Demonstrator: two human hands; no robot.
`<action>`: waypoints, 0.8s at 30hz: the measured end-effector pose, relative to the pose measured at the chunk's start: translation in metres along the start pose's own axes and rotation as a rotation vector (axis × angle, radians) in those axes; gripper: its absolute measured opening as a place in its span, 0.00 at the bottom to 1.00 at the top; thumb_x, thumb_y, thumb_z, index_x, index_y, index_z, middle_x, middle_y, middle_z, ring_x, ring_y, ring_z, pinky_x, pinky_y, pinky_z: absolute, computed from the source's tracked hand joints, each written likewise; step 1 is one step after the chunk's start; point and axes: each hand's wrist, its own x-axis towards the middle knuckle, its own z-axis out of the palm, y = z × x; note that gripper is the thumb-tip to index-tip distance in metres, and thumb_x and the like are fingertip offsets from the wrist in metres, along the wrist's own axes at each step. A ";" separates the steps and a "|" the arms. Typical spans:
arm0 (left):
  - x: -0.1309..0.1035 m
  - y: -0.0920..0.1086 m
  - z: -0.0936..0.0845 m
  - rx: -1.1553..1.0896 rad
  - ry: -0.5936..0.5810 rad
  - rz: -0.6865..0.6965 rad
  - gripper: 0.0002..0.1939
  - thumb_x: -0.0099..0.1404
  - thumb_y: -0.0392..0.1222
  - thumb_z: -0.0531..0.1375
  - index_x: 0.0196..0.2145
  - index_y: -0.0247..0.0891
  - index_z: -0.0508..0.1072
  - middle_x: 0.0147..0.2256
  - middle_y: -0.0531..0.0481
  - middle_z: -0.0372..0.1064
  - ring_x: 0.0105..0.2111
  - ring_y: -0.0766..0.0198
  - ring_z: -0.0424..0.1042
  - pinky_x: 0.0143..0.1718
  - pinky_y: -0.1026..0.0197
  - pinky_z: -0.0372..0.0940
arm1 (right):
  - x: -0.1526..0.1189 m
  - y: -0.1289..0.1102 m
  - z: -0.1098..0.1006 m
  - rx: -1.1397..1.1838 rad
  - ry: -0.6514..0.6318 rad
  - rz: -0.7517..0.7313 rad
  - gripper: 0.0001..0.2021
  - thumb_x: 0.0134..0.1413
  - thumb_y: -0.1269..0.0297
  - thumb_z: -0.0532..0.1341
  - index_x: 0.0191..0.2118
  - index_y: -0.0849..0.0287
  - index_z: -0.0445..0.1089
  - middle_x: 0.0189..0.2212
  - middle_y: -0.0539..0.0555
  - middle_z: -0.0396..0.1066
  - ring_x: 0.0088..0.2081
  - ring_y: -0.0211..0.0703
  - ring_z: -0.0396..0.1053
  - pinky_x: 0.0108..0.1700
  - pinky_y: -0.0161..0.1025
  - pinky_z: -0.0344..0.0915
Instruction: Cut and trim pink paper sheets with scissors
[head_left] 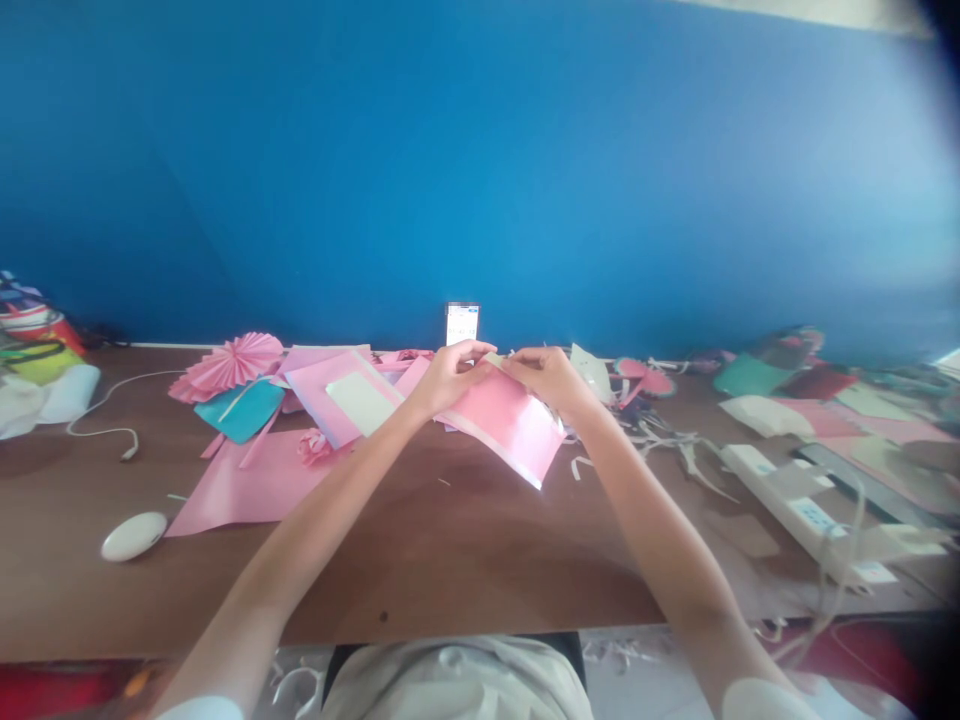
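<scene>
Both hands are raised over the far middle of the brown table, close together. Between them hangs a pink paper sheet with a pale border along its lower edge. My left hand pinches its upper left corner, fingers bent. My right hand grips the upper edge a short way to the right. A small yellowish patch shows at the edge between the fingertips; what it is I cannot tell. Just behind the hands a lit phone leans against the blue wall.
On the left lie a pink paper fan, a teal paper piece, pink sheets and a white oval object. Paper strips lie right of the hands. A white power strip with cables sits at the right.
</scene>
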 end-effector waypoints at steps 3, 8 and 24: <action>0.000 0.001 0.000 -0.003 -0.004 -0.001 0.21 0.63 0.50 0.60 0.50 0.37 0.72 0.51 0.39 0.70 0.51 0.52 0.69 0.50 0.52 0.63 | 0.000 0.000 0.001 0.011 -0.005 0.000 0.21 0.49 0.44 0.63 0.29 0.61 0.73 0.18 0.48 0.58 0.21 0.32 0.48 0.22 0.35 0.44; -0.001 0.002 0.000 0.001 -0.008 -0.016 0.21 0.63 0.51 0.60 0.50 0.38 0.72 0.52 0.40 0.70 0.51 0.52 0.69 0.50 0.53 0.63 | 0.001 0.000 0.002 0.026 0.000 -0.012 0.20 0.49 0.45 0.63 0.28 0.60 0.73 0.19 0.48 0.59 0.22 0.32 0.50 0.23 0.36 0.45; -0.001 0.001 0.003 0.051 0.068 0.030 0.18 0.68 0.50 0.53 0.47 0.38 0.74 0.49 0.43 0.72 0.49 0.56 0.71 0.51 0.54 0.62 | 0.002 0.003 0.004 -0.006 0.005 -0.049 0.21 0.49 0.43 0.62 0.26 0.60 0.71 0.18 0.47 0.57 0.21 0.32 0.49 0.23 0.37 0.43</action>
